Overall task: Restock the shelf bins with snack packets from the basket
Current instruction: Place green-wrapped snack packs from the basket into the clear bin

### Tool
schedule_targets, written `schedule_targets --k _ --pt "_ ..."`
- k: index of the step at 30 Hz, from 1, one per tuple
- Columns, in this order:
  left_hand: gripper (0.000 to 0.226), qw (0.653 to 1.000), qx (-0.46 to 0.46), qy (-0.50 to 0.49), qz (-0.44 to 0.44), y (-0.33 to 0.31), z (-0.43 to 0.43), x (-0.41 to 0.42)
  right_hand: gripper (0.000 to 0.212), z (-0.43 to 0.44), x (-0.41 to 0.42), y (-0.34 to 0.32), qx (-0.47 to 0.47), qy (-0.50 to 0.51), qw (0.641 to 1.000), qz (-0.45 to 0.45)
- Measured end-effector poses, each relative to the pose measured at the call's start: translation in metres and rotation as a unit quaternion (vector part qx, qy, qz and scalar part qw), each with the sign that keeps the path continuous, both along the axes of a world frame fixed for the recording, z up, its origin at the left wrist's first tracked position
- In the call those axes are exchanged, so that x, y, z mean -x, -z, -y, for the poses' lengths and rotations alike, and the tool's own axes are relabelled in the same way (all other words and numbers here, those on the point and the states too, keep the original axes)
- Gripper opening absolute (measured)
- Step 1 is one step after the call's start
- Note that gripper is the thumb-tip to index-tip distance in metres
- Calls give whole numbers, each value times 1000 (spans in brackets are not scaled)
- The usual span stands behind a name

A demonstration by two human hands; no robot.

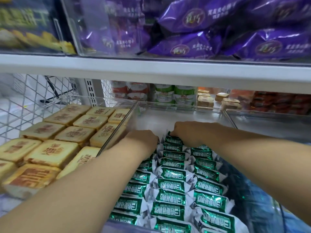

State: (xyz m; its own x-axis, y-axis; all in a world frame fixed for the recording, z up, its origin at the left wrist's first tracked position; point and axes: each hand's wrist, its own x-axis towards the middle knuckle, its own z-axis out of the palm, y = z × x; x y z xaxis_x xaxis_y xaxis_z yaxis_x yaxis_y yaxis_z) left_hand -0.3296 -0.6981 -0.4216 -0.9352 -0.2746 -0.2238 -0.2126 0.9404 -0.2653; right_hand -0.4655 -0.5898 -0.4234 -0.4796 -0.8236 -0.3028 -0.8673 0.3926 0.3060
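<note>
- Nearest the camera, green-and-white snack packets (173,180) lie in tidy overlapping rows, filling the near part of a clear shelf bin (168,105); both forearms reach over them.
- The left hand (143,140) sits at the far end of the rows with its fingers tucked under, so I cannot tell whether it holds anything.
- The right hand (190,132), just beside it, curls its fingers onto the farthest packet (173,139).
- Beyond both hands the bin floor is bare.
- Left of the left hand, tan square biscuit packs (50,148) fill the neighbouring bin.
- Judged step: seating packets at the row ends. The next move likely calls for more packets, placed beyond the hands.
</note>
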Motion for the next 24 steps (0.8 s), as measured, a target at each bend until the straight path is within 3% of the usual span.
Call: schedule_targets --k 3,7,13,17,21,24 --pt "65 1000 -1 -12 -5 3 -3 -2 45 -3 -4 -5 4 7 1000 -1" --pt "63 999 -15 -21 -28 5 4 -7 61 -18 -24 -41 126 23 987 94" --pt "69 998 -42 -45 -32 -14 -6 -19 59 -60 -65 -62 214 28 968 127" --pt "54 995 -45 -32 -78 -39 -26 -55 54 -87 -102 -72 244 0 963 113" --pt "83 988 -49 27 -142 -53 -57 -123 41 -124 -154 -72 305 -43 946 105" --pt "71 981 -92 53 -161 -50 -79 -174 29 -150 -194 -63 365 -84 919 126"
